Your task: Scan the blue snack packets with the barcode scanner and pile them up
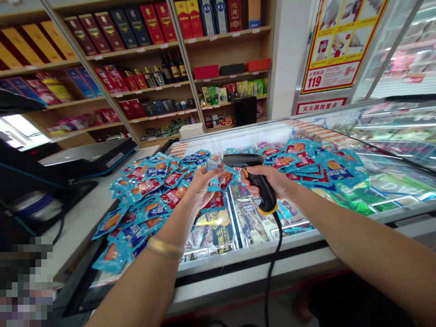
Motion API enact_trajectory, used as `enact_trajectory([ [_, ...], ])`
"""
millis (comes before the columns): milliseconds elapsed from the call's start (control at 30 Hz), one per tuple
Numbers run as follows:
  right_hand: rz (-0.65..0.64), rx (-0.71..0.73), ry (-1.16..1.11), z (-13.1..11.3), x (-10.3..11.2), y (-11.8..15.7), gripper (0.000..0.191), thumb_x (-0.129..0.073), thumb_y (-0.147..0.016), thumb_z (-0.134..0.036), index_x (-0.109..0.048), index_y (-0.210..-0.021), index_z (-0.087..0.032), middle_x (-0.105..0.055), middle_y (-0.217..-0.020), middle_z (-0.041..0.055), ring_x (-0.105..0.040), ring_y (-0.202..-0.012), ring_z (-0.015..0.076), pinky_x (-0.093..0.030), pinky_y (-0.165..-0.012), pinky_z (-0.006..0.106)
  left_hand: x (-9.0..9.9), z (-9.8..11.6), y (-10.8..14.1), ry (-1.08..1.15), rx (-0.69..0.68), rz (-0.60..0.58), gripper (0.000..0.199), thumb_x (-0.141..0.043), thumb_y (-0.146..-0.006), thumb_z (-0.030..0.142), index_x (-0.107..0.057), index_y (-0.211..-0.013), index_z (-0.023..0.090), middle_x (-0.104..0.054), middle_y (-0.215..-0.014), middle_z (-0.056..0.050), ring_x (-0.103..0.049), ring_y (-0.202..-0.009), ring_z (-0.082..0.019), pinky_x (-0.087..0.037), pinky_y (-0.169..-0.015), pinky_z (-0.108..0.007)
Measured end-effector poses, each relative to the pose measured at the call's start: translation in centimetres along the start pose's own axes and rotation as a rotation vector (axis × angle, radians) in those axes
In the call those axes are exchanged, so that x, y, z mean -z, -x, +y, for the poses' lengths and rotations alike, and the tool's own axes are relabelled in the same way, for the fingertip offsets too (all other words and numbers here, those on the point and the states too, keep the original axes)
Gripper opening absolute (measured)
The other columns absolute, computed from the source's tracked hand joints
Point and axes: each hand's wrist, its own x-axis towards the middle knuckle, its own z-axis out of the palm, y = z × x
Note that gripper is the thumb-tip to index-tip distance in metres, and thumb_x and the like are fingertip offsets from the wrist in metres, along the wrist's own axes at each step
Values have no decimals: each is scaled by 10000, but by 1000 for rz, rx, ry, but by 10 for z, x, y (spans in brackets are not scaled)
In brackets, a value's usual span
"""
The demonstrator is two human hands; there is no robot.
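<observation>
Freezer [238, 254]; held: one scanner [265, 193], one packet [212, 164] (apparently)

Reads as a shop, going by tagged shelves [218, 54] of boxed goods [152, 22] behind the glass-topped display case [252, 251], packaged goods [223, 231] under its glass, handheld scanner [243, 160] above it.

Left grip [201, 185] pinches — right grip [272, 178] curls inward.

Open middle, crowded sides
There's room over the near middle of the clear-glass freezer top [250, 229], between the left heap of shiny blue foil packets [146, 200] and the matching right heap [313, 165]; above that gap, the black-and-yellow pistol-shaped scanner [243, 160] in the right hand [272, 179] obstructs, its thin black cable [271, 268] hanging below.
</observation>
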Motion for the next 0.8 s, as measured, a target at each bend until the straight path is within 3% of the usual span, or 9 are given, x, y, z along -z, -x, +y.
enact_trajectory([
  [200,90,142,-66,-14,7,2,210,-660,-738,-344,-557,-783,-168,-524,-669,-7,-403,-459,72,-391,-430,211,-9,-1,-5,-125,-21,23,437,-878,-550,333,-681,-898,154,-684,-854,-32,-641,-803,-147,-507,-711,-242],
  [300,203,269,-92,-33,22,13,186,-653,-745,-327,-567,-789,-169,-526,-668,-5,-397,-466,72,-384,-422,204,-25,-3,-14,-308,-103,4,545,-854,-593,362,-682,-1063,147,-692,-989,-57,-633,-849,-144,-496,-762,-241],
  [433,385,443,-134,-58,55,40,150,-638,-751,-301,-559,-770,-175,-519,-648,-3,-382,-472,73,-378,-413,197,-60,-15,-35,-597,-183,-41,792,-831,-633,349,-544,-1342,141,-689,-1078,-109,-633,-904,-195,-495,-798,-300],
  [600,533,597,-153,-73,92,69,180,-664,-737,-324,-538,-771,-199,-510,-642,-12,-401,-480,83,-389,-416,208,-117,-39,-65,-898,-278,-140,760,-825,-646,386,-571,-1316,136,-680,-1139,-148,-618,-1049,-287,-454,-916,-382],
  [700,571,653,-145,-76,99,74,208,-678,-724,-343,-527,-765,-206,-506,-644,-19,-410,-477,83,-402,-427,216,-144,-55,-79,-1036,-318,-160,705,-787,-692,448,-580,-1295,146,-656,-1202,-172,-597,-1114,-328,-419,-970,-424],
  [800,580,668,-136,-76,96,73,229,-682,-720,-364,-521,-759,-206,-498,-641,-23,-416,-477,83,-412,-435,221,-160,-66,-86,-1116,-308,-178,668,-710,-757,516,-577,-1282,125,-612,-1274,-197,-554,-1193,-361,-391,-1004,-444],
])
